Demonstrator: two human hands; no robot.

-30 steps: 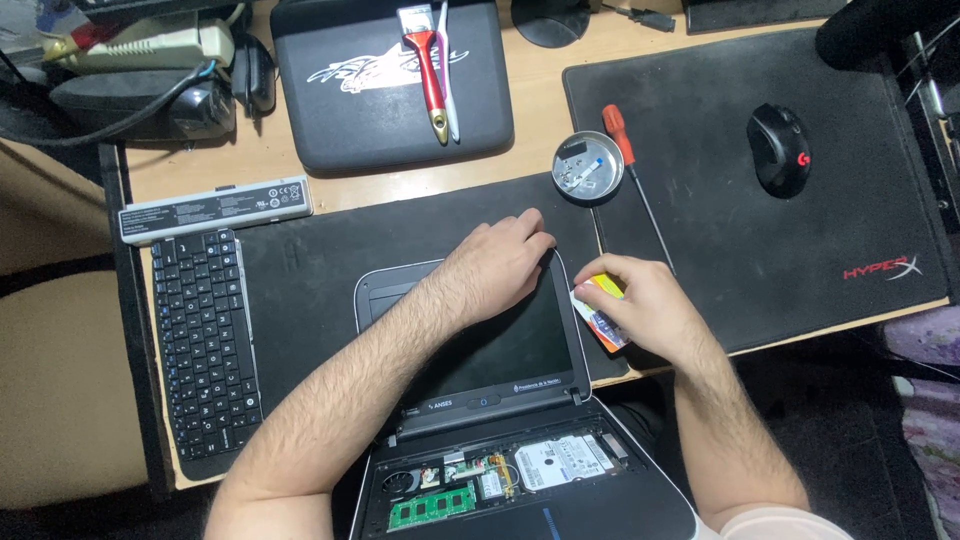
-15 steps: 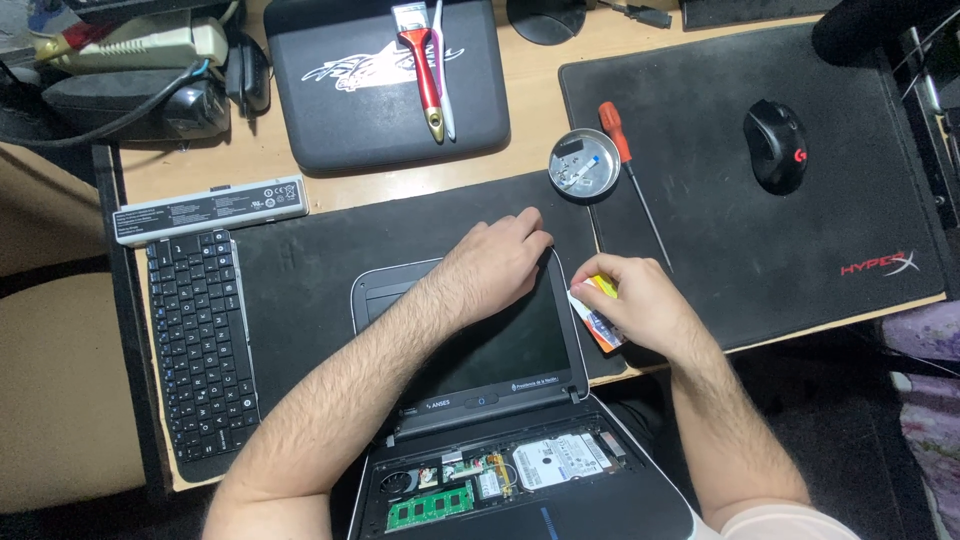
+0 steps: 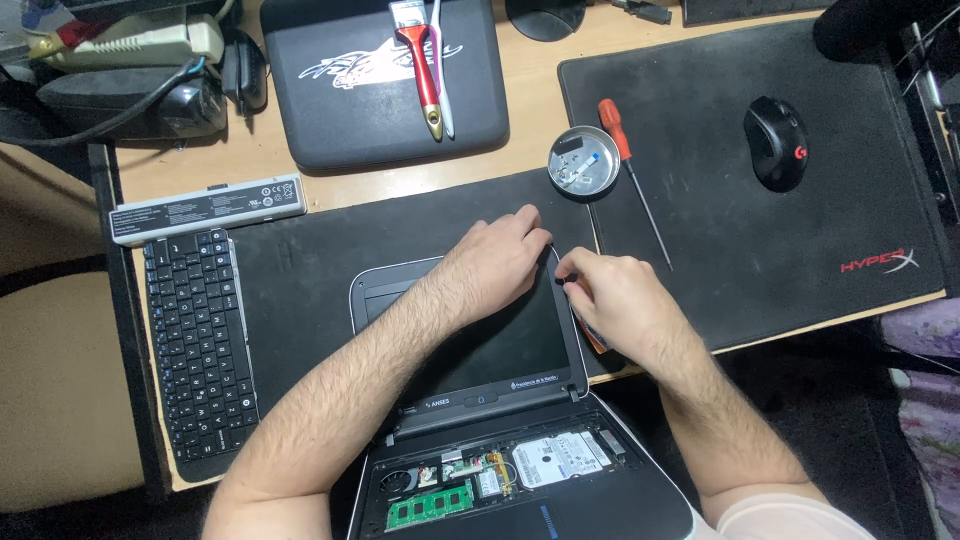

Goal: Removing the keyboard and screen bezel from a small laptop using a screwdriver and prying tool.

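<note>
While the left hand [image 3: 500, 262] lies flat, fingers together, on the top right corner of the small laptop's screen [image 3: 470, 340], the right hand [image 3: 610, 300] pinches a small dark tool at that corner's edge. A round metal dish [image 3: 583, 160] sits at one o'clock on the worktop [image 3: 530, 110].

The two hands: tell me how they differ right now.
The left hand lies flat, fingers spread over the laptop screen's top corner; the right hand is curled, pinching something small and dark at the screen's right edge. An orange-tipped object shows under the right hand, none under the left. Both are bare and touch the screen frame.
</note>
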